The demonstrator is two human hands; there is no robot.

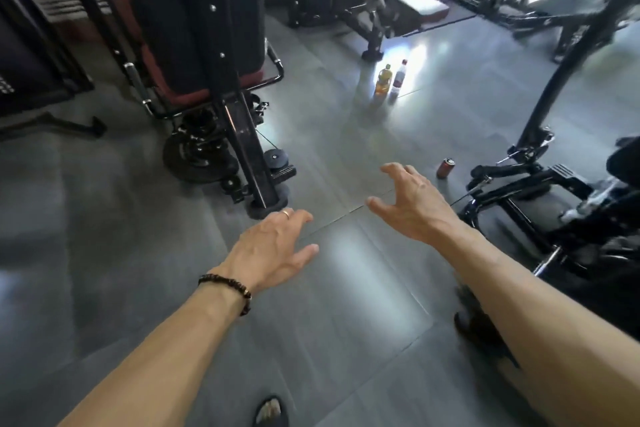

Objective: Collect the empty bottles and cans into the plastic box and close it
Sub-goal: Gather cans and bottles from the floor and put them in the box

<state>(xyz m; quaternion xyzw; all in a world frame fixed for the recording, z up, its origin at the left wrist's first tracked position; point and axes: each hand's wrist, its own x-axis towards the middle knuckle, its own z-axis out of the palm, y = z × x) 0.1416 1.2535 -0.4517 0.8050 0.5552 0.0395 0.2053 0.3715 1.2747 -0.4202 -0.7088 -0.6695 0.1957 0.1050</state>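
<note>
**Reaching over gym floor, both hands empty**

Extending forward above the grey tiled floor [346, 274], both bare forearms are in view from the head camera. The left hand [273, 250] is palm-down with fingers loosely spread and nothing in it; it carries a ring [286, 213] and a dark beaded bracelet [227, 289] at the wrist. The right hand [410, 201] is raised slightly further ahead, fingers and thumb curved wide apart, also holding nothing.

A dark red can [445, 167] stands upright on the floor just beyond the right hand, apart from it, beside the black frame of an exercise machine [540, 191]. Well ahead, two bottles stand side by side near a bench foot: a bottle with amber liquid [383, 80] and a red-capped bottle [399, 77] (contents dark at the bottom, otherwise hard to judge in the glare). A weight machine with a red pad [207, 55] occupies the left. One sandalled foot [270, 411] shows at the lower edge.
</note>
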